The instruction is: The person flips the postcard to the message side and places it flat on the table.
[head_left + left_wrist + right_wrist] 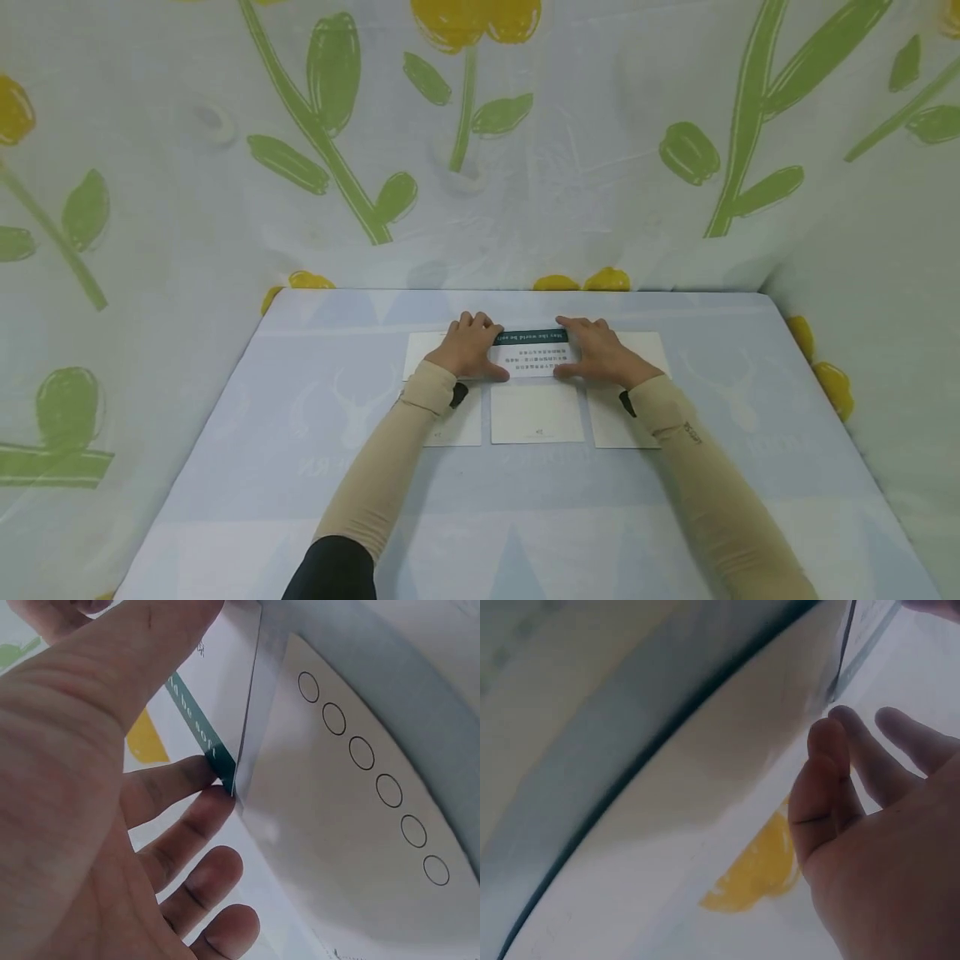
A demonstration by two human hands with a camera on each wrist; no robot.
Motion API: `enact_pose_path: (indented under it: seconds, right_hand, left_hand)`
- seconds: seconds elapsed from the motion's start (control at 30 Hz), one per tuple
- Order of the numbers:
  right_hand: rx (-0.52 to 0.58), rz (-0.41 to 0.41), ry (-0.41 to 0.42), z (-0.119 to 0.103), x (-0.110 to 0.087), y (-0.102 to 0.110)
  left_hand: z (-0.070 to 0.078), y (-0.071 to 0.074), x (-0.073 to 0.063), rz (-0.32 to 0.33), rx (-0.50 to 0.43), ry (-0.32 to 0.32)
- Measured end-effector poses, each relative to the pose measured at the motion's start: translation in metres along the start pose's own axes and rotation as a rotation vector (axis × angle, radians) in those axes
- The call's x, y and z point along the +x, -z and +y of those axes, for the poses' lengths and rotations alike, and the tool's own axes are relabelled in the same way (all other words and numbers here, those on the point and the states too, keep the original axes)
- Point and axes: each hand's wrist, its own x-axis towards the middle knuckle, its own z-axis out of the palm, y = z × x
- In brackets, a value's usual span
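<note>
A white card with a dark green stripe and printed text [531, 360] lies on the table, in the middle of the far row of cards. At its left end is my left hand [468, 348], thumb by the near corner and fingers by the far one. In the left wrist view, a fingertip touches the green corner of the card, and the thumb reaches over its other side. My right hand [597, 350] spreads at the right end, its thumb near the close corner. Seen from the right wrist, its loosely bent fingers [829, 742] are right by a card edge.
A pale card with a line of circles [337, 825] lies left of the striped card. Another pale card [647, 346] is partly under the right arm. Nearer are the lower left card [461, 425], middle card [537, 414] and right card [615, 425]. A flowered curtain [570, 167] hangs behind.
</note>
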Motion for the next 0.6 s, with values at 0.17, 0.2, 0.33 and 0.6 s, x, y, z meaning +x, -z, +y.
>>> enact_pose_path:
  seconds: [0.17, 0.2, 0.33, 0.6]
  right_hand:
    - [-0.068, -0.035, -0.03, -0.004, 0.006, -0.003]
    - [-0.074, -0.037, -0.036, -0.005, 0.006, -0.002]
    - [-0.082, -0.042, -0.046, -0.01, 0.006, 0.0]
    - [-0.065, -0.058, -0.07, -0.014, 0.005, 0.002]
  left_hand:
    - [0.001, 0.001, 0.0, -0.006, -0.012, 0.006]
    - [0.001, 0.001, 0.0, -0.008, -0.014, 0.008]
    - [0.001, 0.001, 0.001, -0.003, -0.019, 0.01]
    - [0.0, -0.002, 0.001, 0.021, -0.019, 0.013]
